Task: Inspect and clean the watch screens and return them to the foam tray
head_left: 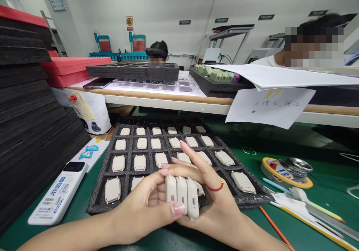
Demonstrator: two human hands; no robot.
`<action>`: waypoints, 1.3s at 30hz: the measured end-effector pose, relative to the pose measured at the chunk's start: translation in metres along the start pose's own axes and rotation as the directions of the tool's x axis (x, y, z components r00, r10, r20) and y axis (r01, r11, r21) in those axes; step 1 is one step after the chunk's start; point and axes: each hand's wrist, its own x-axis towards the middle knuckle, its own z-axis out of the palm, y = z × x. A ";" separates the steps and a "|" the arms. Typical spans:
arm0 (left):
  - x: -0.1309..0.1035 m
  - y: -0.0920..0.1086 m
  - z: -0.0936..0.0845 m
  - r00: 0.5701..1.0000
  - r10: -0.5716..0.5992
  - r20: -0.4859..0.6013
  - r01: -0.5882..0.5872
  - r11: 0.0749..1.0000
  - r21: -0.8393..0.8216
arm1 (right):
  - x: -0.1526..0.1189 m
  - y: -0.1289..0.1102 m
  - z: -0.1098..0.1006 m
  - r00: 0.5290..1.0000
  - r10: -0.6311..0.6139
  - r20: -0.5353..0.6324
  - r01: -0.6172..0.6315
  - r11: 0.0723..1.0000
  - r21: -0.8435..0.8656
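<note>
Several beige watch cases (181,193) stand side by side in a row between my two hands, with their slotted edges facing me. My left hand (140,206) closes on them from the left, its thumb pressed against the lower edges. From the right, my right hand (218,206) cups the same row, palm beneath, with one finger pointing up and away. A red string circles one of its fingers. Just beyond and below the hands lies a black foam tray (97,196), whose compartments hold more beige watch cases (118,163). My hands hide part of its front row.
Left are a white power bank (57,195), blue packets (86,154) and tall black foam stacks (25,131). Right lie a tape roll (298,183), pens (276,184) and a orange stick (276,226). A shelf (168,98) crosses behind; two people sit beyond.
</note>
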 end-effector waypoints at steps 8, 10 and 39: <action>-0.002 0.002 0.000 0.999 -0.036 -0.023 0.037 0.998 0.045 | 0.001 -0.003 0.000 0.999 0.005 0.046 -0.005 1.000 0.003; -0.001 -0.001 -0.001 0.999 -0.011 -0.045 0.014 0.998 0.068 | 0.002 -0.004 -0.001 0.998 0.000 0.060 -0.001 1.000 0.021; 0.004 -0.008 -0.006 0.953 0.274 -0.131 -0.162 0.824 0.542 | 0.000 -0.011 -0.011 0.992 -0.096 0.086 0.094 0.995 0.025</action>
